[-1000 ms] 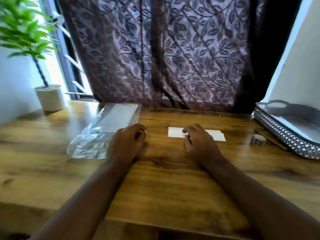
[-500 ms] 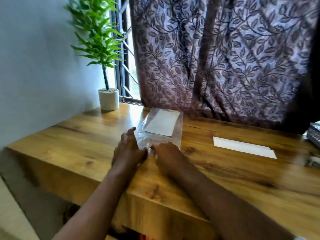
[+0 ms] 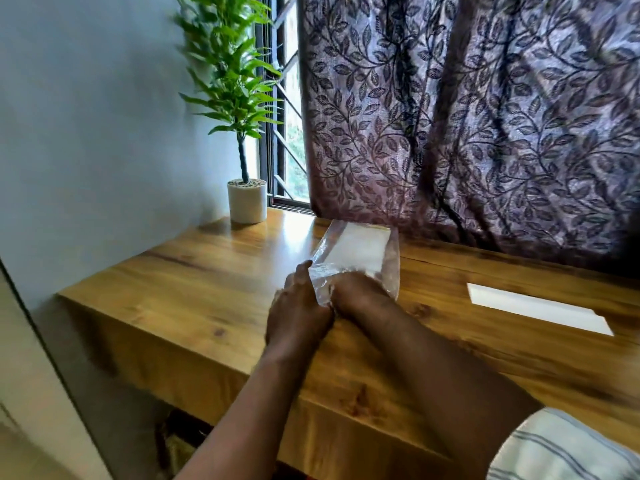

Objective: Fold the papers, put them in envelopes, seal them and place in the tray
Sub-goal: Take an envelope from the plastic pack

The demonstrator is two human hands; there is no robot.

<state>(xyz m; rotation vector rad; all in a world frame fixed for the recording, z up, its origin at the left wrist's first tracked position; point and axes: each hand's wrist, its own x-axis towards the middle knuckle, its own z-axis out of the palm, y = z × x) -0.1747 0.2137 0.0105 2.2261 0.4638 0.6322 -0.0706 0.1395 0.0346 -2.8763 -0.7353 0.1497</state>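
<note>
Two hands at the mouth of the clear plastic bag (image 3: pixel 360 251) of white sheets on the wooden table (image 3: pixel 207 282). I log: left hand (image 3: pixel 298 308) pinches its edge; right hand (image 3: pixel 360 294), fingers hidden inside, grip indeterminate. Long white paper (image 3: pixel 536 308) lies well apart, rightward.

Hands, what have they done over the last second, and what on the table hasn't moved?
The right hand left the white paper and crossed left to the plastic bag; its fingers are now hidden under the plastic. The left hand moved onto the bag and grips its near edge. The view swung left. The paper, bag and potted plant stayed put on the table.
</note>
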